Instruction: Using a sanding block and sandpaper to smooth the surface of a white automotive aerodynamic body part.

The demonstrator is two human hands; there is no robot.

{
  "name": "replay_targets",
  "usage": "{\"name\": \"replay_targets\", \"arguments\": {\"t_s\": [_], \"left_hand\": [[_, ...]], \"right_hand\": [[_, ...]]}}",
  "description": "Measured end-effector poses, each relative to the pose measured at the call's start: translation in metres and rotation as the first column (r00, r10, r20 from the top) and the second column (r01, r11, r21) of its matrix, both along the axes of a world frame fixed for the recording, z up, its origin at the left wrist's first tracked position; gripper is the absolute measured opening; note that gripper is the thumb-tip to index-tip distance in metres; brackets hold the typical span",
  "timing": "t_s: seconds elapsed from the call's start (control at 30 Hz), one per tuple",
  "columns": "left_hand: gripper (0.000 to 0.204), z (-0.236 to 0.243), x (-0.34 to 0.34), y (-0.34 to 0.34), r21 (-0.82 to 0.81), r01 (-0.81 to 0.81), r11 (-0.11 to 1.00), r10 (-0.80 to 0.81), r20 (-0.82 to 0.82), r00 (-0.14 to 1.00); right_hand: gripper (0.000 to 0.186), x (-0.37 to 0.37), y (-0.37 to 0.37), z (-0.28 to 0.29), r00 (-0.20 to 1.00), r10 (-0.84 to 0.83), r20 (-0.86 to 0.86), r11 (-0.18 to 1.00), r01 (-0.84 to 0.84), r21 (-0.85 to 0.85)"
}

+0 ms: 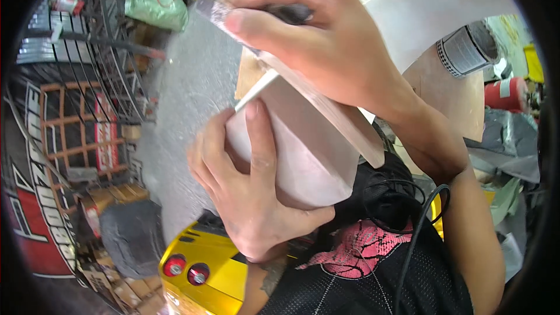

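Observation:
My left hand [251, 184] grips a pale, pinkish-white angular block [297, 169] from its left side, thumb lying along its face and the other fingers round its edge. The block is tilted close to my body. Pinched in my right hand [315, 35] is a long, flat wooden strip [344, 122] like a sanding board, with a greyish, dusty upper end. It slants down to the right along the block's upper right side. Whether the two touch along their whole length I cannot tell. My right palm hides the middle of the strip.
A grey-coated can [464, 52] stands on a curved wooden board [446, 96] at right, near a red cylinder [506, 93]. A yellow panel with red round lights [204, 271] lies lower left. Wire racks [79, 116] and cardboard boxes line the left. A black cable [417, 227] crosses my shirt.

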State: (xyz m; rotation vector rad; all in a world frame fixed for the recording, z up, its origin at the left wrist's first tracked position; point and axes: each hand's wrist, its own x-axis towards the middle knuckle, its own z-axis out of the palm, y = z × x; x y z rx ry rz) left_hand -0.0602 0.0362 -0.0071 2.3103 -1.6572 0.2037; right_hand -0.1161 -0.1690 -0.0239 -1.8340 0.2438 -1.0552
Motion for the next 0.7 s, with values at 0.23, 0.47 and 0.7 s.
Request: {"name": "replay_targets", "arguments": {"t_s": [0.23,0.47,0.7], "left_hand": [[0.148,-0.008,0.005,0.003,-0.042,0.033,0.999,-0.029,0.093,0.995],[0.15,-0.005,0.003,0.006,-0.015,0.031,0.999,-0.03,0.072,0.997],[0.129,-0.013,0.001,0.001,-0.153,-0.061,0.986,0.05,-0.074,0.996]], "right_hand": [[0.029,-0.061,0.001,-0.057,0.952,-0.227,-0.204,0.969,0.242,0.05],[0.039,-0.064,0.023,-0.071,0.923,-0.322,-0.211,0.944,0.297,-0.142],[0.034,-0.064,0.038,-0.024,0.988,0.06,-0.14,0.991,-0.075,-0.108]]}}
